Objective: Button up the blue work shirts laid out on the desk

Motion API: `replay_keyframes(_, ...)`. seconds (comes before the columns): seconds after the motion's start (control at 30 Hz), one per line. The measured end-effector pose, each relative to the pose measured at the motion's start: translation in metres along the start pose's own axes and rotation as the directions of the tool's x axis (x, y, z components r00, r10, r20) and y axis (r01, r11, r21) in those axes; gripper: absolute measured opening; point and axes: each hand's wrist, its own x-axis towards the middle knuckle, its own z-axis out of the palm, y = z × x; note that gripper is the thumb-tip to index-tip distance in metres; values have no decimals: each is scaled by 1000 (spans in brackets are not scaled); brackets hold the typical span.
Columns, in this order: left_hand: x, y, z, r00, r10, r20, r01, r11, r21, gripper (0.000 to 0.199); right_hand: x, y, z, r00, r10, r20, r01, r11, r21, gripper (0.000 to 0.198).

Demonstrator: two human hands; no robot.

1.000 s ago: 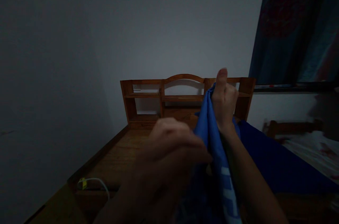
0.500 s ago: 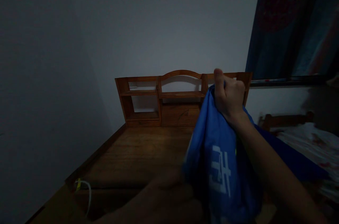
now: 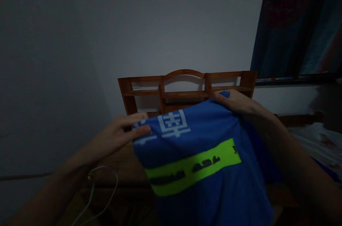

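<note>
A blue cloth point(image 3: 213, 122), perhaps a shirt, hangs stretched in front of me between both hands. White characters run along its upper edge, and a bright yellow-green band with dark lettering crosses it lower down. My left hand point(image 3: 121, 131) pinches the upper left corner, thumb in front and fingers behind. Up at the right corner my right hand point(image 3: 239, 101) grips a bunched bit of the fabric, its thumb toward the left. A darker blue stretch of cloth shows behind my right forearm. The lower end runs out of view.
A wooden bed with a shelved headboard point(image 3: 184, 94) stands behind the cloth, against a pale wall point(image 3: 171, 23). A thin white cord point(image 3: 116, 179) loops at the lower left. On the right are a dark curtained window point(image 3: 299, 23) and a second bed with pale bedding point(image 3: 315, 135).
My left hand has risen from the bottom and now holds the cloth's left corner. My right hand is slightly lower. The cloth has spread out sideways, showing the yellow-green band.
</note>
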Motion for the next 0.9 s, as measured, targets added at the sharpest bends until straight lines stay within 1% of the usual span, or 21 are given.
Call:
replay_keyframes(0.03,10,-16,0,992,-42,-121,47,998,34,30,8,9,2,997,20,80,-25,998,56,48)
replay_keyframes(0.1,31,-49,4,942,-97,-322,138,985,107,36,26,27,7,971,26,239,-62,987,145,43)
replay_keyframes(0.13,41,-66,6,928,-122,-352,178,975,131,40,36,35,10,955,20,296,-74,982,172,41)
replay_keyframes(0.17,52,-81,9,942,-161,-293,209,968,140,43,46,42,13,947,12,322,-76,980,185,41)
replay_keyframes(0.2,61,-95,10,955,-208,-210,240,961,137,45,55,48,14,947,5,322,-67,981,182,40)
replay_keyframes(0.27,77,-114,10,961,-271,-45,275,953,128,43,73,54,14,966,-24,256,-12,991,136,41)
replay_keyframes(0.3,83,-120,8,961,-276,-23,277,952,128,42,81,55,12,977,-56,204,37,995,96,41)
replay_keyframes(0.33,90,-124,5,965,-258,-48,262,955,139,41,88,55,9,983,-105,149,98,994,50,42)
replay_keyframes(0.37,95,-125,1,970,-219,-106,234,959,161,40,93,53,6,981,-168,92,168,986,2,42)
replay_keyframes(0.4,100,-123,-3,969,-162,-185,197,961,195,39,97,50,2,970,-240,31,241,970,-42,42)
replay_keyframes(0.47,108,-117,-8,947,-31,-319,124,953,275,32,99,44,-5,923,-374,-89,364,924,-115,41)
replay_keyframes(0.5,111,-112,-8,934,21,-357,95,947,307,26,99,41,-9,897,-420,-137,401,905,-143,40)
replay_keyframes(0.57,115,-103,-4,914,80,-398,64,939,337,19,94,34,-16,862,-466,-201,432,881,-192,39)
replay_keyframes(0.67,119,-92,11,902,108,-417,72,917,392,17,86,24,-25,848,-475,-234,413,870,-269,36)
replay_keyframes(0.77,126,-86,24,887,114,-447,113,886,451,13,81,16,-37,860,-445,-251,361,877,-317,33)
replay_keyframes(0.83,132,-84,29,859,117,-499,127,894,429,12,79,13,-46,879,-401,-257,314,894,-319,33)
replay_keyframes(0.87,137,-83,30,847,110,-520,132,904,407,13,80,14,-50,897,-370,-241,288,904,-317,34)
replay_keyframes(0.9,141,-83,31,848,84,-523,144,914,380,12,80,15,-54,921,-334,-200,262,912,-316,36)
